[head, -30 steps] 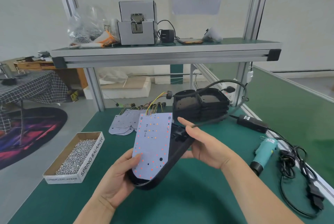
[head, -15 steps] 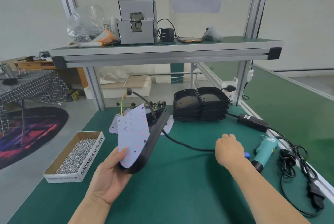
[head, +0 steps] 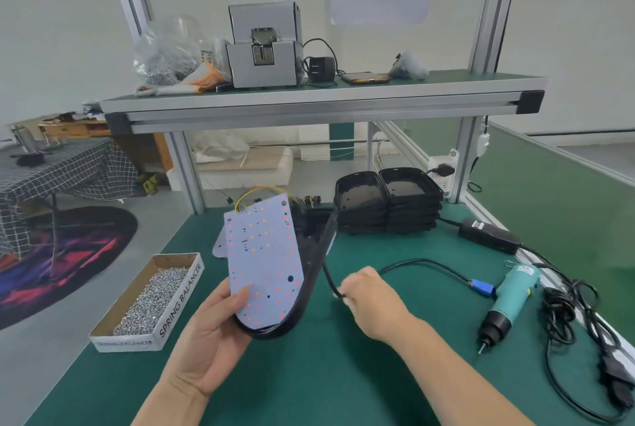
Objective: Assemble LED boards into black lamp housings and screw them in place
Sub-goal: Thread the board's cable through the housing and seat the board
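Note:
My left hand (head: pixel 209 326) holds a black lamp housing (head: pixel 309 274) upright above the green bench, thumb pressing on the white LED board (head: pixel 264 260) that lies in it, red and orange LEDs facing me. Yellow wires (head: pixel 254 193) rise from the board's top edge. A black cable (head: pixel 412 262) runs from the housing's right side across the mat to a blue connector (head: pixel 481 287). My right hand (head: pixel 371 302) grips this cable close to the housing. Two stacks of empty black housings (head: pixel 388 202) stand behind.
A cardboard box of screws (head: pixel 151 302) sits at the left. A teal electric screwdriver (head: pixel 508 298) lies at the right with a black power adapter (head: pixel 488 235) and coiled cords (head: pixel 577 315). Spare LED boards (head: pixel 220 247) lie behind the held housing. A shelf (head: pixel 309 102) crosses overhead.
My right hand let go of the housing, reached right toward the screwdriver, then came back left gripping the black cable. My left hand tilted the housing and board more upright.

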{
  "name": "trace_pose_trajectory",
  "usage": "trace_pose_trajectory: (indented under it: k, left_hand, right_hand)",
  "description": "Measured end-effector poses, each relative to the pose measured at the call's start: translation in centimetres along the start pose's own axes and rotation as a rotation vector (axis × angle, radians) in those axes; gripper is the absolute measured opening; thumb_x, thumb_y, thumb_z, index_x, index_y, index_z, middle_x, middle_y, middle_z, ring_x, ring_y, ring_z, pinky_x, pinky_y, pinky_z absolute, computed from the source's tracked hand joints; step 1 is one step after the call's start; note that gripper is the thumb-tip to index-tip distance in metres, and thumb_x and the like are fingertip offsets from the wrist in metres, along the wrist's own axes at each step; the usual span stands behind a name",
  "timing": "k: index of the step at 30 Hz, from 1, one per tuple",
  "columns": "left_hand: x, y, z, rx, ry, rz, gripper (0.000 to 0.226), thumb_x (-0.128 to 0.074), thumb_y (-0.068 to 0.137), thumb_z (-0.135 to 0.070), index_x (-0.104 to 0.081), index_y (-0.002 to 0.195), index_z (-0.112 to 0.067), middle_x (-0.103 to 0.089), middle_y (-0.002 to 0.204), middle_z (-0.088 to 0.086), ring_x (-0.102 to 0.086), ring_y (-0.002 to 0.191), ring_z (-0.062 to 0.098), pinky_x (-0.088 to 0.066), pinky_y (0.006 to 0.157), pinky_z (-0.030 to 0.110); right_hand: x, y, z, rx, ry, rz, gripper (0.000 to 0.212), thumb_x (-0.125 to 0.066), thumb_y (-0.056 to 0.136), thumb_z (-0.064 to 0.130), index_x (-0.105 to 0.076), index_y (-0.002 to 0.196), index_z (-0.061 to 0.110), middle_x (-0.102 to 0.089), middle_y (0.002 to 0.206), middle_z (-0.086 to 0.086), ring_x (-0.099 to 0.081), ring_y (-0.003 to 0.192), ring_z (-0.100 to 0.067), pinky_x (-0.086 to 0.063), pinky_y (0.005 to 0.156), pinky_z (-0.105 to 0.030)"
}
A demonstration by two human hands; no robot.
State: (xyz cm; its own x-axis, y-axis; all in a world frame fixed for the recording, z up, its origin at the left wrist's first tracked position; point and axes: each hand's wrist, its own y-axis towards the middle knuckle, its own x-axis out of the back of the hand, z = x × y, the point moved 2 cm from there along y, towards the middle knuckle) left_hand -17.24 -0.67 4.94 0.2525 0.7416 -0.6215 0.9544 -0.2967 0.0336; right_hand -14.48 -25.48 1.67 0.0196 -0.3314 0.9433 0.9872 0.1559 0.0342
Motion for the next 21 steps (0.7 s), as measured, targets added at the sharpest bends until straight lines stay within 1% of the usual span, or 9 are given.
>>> trace_pose_trajectory:
  k: [1,3,5,7,9,10,13,16,21]
  left_hand:
    - [0.1,0.0,-0.4,-0.012,0.002,-0.001,0.039,-0.052,0.088,-0.008,-0.069,0.123,-0.005,-0.062,0.136,0.017,-0.063,0.122,0.029,-0.058,0.089,0.036]
    - [0.2,0.1,-0.8,-0.018,0.036,0.000,0.038,-0.053,0.088,-0.008,-0.071,0.121,-0.007,-0.064,0.134,0.016,-0.065,0.120,0.028,-0.058,0.088,0.036]
    - [0.3,0.1,-0.9,-0.001,0.101,-0.004,0.035,-0.055,0.086,-0.007,-0.073,0.116,-0.005,-0.064,0.132,0.018,-0.067,0.116,0.028,-0.059,0.086,0.036]
    - [0.5,0.0,-0.8,0.021,0.156,-0.005,0.036,-0.056,0.084,-0.006,-0.072,0.116,-0.004,-0.064,0.131,0.020,-0.067,0.115,0.030,-0.059,0.087,0.037]
    - [0.6,0.0,-0.6,0.033,0.192,-0.002,0.037,-0.058,0.083,-0.007,-0.071,0.117,-0.003,-0.064,0.131,0.021,-0.066,0.116,0.032,-0.058,0.089,0.038]
    - [0.7,-0.1,-0.6,0.037,0.204,-0.002,0.037,-0.059,0.082,-0.007,-0.072,0.116,-0.003,-0.065,0.130,0.022,-0.067,0.115,0.032,-0.059,0.089,0.038]
    - [0.6,-0.2,-0.4,0.046,0.227,0.006,0.036,-0.059,0.081,-0.007,-0.073,0.114,-0.004,-0.066,0.127,0.023,-0.069,0.111,0.032,-0.059,0.086,0.037]
    - [0.1,-0.4,-0.6,0.040,0.274,0.037,0.034,-0.056,0.085,-0.006,-0.073,0.115,-0.004,-0.066,0.126,0.023,-0.070,0.108,0.030,-0.059,0.083,0.034]
    - [-0.4,-0.5,-1.1,0.029,0.265,0.066,0.036,-0.054,0.085,-0.006,-0.072,0.117,-0.004,-0.066,0.128,0.022,-0.069,0.109,0.029,-0.059,0.084,0.033]
  right_hand:
    - [-0.7,-0.1,-0.7,-0.029,-0.055,0.046,0.038,-0.039,0.098,0.000,-0.068,0.101,0.024,-0.051,0.096,0.002,-0.040,0.107,-0.024,-0.040,0.082,-0.028]
    - [-1.0,-0.2,-1.5,-0.088,-0.071,0.083,0.058,-0.036,0.090,-0.009,-0.064,0.132,0.021,-0.052,0.123,-0.002,-0.039,0.122,-0.024,-0.043,0.096,-0.028]
    - [0.6,0.1,-1.3,-0.122,0.088,-0.069,0.058,-0.036,0.086,-0.011,-0.069,0.127,0.015,-0.057,0.128,-0.002,-0.047,0.125,-0.026,-0.045,0.099,-0.030]
    - [4.2,0.3,-0.5,-0.201,0.523,-0.339,0.050,-0.043,0.089,-0.008,-0.075,0.114,0.021,-0.065,0.125,0.002,-0.059,0.116,-0.021,-0.048,0.095,-0.028]
    - [8.3,0.0,0.8,-0.062,0.959,-0.503,0.043,-0.053,0.086,0.001,-0.075,0.104,0.034,-0.068,0.117,0.005,-0.061,0.102,-0.008,-0.047,0.085,-0.016]
    - [10.2,-0.3,1.6,0.056,1.027,-0.497,0.040,-0.057,0.083,0.008,-0.075,0.104,0.037,-0.066,0.113,0.006,-0.058,0.096,-0.004,-0.046,0.081,-0.012]
    - [13.8,-0.9,4.1,0.258,0.733,-0.288,0.039,-0.065,0.080,0.020,-0.072,0.109,0.044,-0.056,0.112,0.005,-0.052,0.093,-0.008,-0.045,0.081,-0.016]
    - [14.5,-0.2,5.5,0.302,0.436,-0.188,0.033,-0.071,0.089,0.020,-0.072,0.119,0.035,-0.055,0.107,0.008,-0.053,0.094,-0.009,-0.044,0.082,-0.019]
    - [14.2,0.0,5.8,0.317,0.368,-0.280,0.017,-0.075,0.089,0.019,-0.077,0.105,0.025,-0.060,0.093,0.007,-0.057,0.081,-0.013,-0.044,0.073,-0.023]
